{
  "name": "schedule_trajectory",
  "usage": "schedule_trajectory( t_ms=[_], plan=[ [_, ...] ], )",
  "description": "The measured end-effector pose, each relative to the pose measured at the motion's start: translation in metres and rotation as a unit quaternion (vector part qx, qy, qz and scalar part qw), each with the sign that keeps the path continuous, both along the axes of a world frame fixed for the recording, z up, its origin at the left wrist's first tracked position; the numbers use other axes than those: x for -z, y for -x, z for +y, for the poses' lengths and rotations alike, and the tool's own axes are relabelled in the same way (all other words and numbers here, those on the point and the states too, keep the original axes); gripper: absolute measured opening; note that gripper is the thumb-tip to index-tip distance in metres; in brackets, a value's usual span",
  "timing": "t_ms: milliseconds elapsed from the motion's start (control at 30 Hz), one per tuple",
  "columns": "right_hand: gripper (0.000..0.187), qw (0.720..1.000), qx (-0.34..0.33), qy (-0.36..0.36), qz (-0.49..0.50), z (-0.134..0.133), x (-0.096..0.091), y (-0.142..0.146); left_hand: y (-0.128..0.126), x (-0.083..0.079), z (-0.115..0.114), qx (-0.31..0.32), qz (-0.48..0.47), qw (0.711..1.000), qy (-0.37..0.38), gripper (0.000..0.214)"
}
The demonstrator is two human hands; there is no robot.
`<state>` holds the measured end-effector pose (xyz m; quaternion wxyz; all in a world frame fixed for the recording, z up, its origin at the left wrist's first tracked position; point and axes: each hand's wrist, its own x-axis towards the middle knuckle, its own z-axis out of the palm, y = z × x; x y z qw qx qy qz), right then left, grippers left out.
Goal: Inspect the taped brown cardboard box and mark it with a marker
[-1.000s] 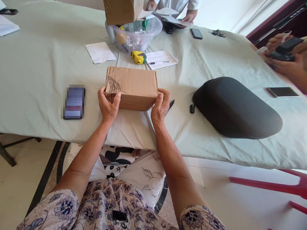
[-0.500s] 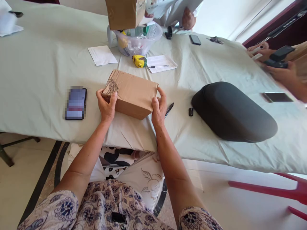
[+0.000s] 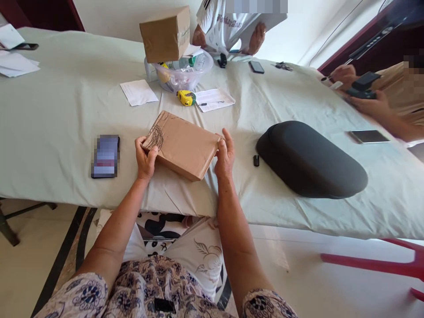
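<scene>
A brown cardboard box [image 3: 187, 141] with black scribbled lines on its left end is held tilted over the cloth-covered table, its top face turned towards me. My left hand [image 3: 146, 159] grips the box's left end, thumb on the scribbled corner. At the right end, my right hand [image 3: 225, 154] has its thumb and fingers against the corner, the index finger raised. A small black cap [image 3: 256, 160] lies to the right of that hand. Left of the box lies a phone [image 3: 106, 157] with its screen lit.
Beyond the box are a yellow tape measure [image 3: 186, 98], papers [image 3: 139, 92], a notepad with a pen [image 3: 215, 100], and a plastic basin [image 3: 185, 77] bearing another carton [image 3: 165, 37]. A large dark case [image 3: 311, 159] lies at right. Two other people sit around the table [image 3: 66, 110].
The box has tipped, showing more of its top and less of its front side. My right index finger has lifted. A black pen beside my right hand is no longer visible. My view has risen.
</scene>
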<state>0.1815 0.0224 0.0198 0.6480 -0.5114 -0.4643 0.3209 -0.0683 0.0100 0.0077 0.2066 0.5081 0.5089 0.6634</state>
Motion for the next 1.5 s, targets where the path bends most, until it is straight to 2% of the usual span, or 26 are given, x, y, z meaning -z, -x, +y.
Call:
schedule_trajectory(
  t_ms=[133,267,333,400,567,767,900,1133,1300,1400,1500],
  plan=[
    [0.051,0.999,-0.026,0.015,0.041,-0.001,-0.002,0.003,-0.003,0.002,-0.002,-0.011,0.027,0.999,0.020,0.063],
    [0.051,0.999,-0.036,0.005,0.031,-0.001,-0.001,0.006,-0.003,0.001,-0.002,-0.071,0.061,0.995,0.042,0.084],
    [0.051,0.998,-0.063,0.008,0.017,-0.001,0.001,0.006,-0.001,-0.001,-0.001,-0.102,0.082,0.991,0.041,0.086],
    [0.052,0.997,-0.082,0.007,0.006,-0.001,0.003,0.007,-0.001,-0.003,-0.001,-0.107,0.097,0.989,0.031,0.081],
    [0.055,0.996,-0.086,-0.014,-0.025,-0.002,0.005,0.010,-0.002,-0.002,-0.001,-0.060,0.135,0.989,-0.014,0.067],
    [0.054,0.996,-0.057,-0.033,-0.054,-0.004,0.009,0.015,-0.007,0.010,-0.005,-0.002,0.136,0.990,-0.027,0.066],
    [0.050,0.996,-0.040,-0.048,-0.071,-0.003,0.011,0.015,-0.009,0.014,-0.005,-0.006,0.134,0.990,-0.035,0.069],
    [0.050,0.998,-0.014,-0.011,-0.058,-0.006,0.010,0.023,-0.010,0.013,-0.004,-0.017,0.112,0.993,-0.014,0.076],
    [0.049,0.999,0.017,0.017,-0.044,-0.023,0.007,0.035,-0.008,0.005,-0.003,0.024,0.066,0.997,0.015,0.085],
    [0.048,0.997,0.045,0.040,-0.037,-0.036,0.003,0.041,-0.004,-0.008,-0.010,0.093,0.030,0.993,0.069,0.083],
    [0.047,0.995,0.070,0.062,-0.041,-0.048,-0.004,0.047,0.000,-0.024,-0.029,0.160,0.006,0.980,0.118,0.078]
  ],
)
